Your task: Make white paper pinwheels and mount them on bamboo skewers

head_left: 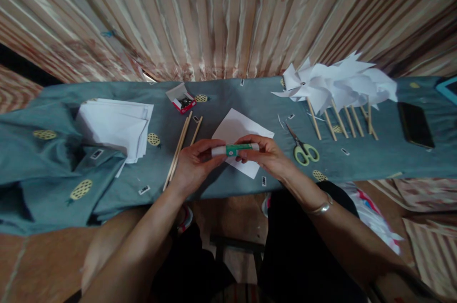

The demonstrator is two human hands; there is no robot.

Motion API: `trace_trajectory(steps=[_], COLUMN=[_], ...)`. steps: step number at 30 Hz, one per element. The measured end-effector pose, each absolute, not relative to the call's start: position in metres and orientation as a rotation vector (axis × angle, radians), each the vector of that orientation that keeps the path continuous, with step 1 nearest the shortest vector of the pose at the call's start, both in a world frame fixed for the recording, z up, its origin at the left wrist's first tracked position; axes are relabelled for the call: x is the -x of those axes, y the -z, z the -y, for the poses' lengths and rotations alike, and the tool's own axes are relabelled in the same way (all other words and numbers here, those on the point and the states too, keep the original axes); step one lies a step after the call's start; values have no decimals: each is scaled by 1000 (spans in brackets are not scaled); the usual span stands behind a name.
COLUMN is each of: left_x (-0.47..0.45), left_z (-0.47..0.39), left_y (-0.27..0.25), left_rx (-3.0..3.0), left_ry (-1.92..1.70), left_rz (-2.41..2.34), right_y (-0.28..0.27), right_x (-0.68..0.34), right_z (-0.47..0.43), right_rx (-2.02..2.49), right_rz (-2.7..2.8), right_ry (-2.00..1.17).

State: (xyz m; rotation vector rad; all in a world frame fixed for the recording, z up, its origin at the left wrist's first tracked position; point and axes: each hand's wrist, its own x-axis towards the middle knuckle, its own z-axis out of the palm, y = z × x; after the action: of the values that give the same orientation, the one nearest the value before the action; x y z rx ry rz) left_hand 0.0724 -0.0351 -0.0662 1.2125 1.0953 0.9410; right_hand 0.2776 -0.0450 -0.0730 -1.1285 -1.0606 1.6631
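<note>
A white and green glue stick [235,150] is held level between both hands. My left hand [194,162] pinches its white left end, and my right hand [266,153] grips the right end. Below it, a sheet of white paper [239,124] lies at an angle on the cloth. Just left of my left hand rest several thin wooden sticks [181,143]. Scissors with green handles [303,149] lie to the right of my right hand.
White paper pinwheels on wooden sticks [339,79] are heaped at the back right, near a dark phone [416,124]. At left is a stack of white paper [114,124]. A small open red box [182,99] holds metal pieces. A patterned teal cloth [221,92] covers the table before a curtain.
</note>
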Motion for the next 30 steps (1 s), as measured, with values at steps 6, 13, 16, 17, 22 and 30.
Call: trace_trajectory(steps=[6, 13, 16, 17, 22, 30], left_x=[-60, 5, 23, 27, 33, -48], left_z=[27, -8, -9, -8, 4, 41], left_y=[66, 82, 97, 101, 93, 81], left_rx=[-1141, -1150, -1276, -1357, -1877, -2663], left_ry=[-1023, -1543, -1426, -1356, -1038, -878], left_rz=[-1137, -1554, -1742, -1814, -1904, -1014], right_y=[73, 71, 72, 73, 75, 76], right_x=[-286, -300, -299, -299, -307, -327], right_z=[47, 49, 49, 49, 53, 68], right_rx=[1178, 1197, 1192, 1194, 1347, 1381], right_rz=[1226, 1238, 1265, 1277, 1469, 1907], right_ry=[-1436, -1366, -1366, -1361, -1136, -715])
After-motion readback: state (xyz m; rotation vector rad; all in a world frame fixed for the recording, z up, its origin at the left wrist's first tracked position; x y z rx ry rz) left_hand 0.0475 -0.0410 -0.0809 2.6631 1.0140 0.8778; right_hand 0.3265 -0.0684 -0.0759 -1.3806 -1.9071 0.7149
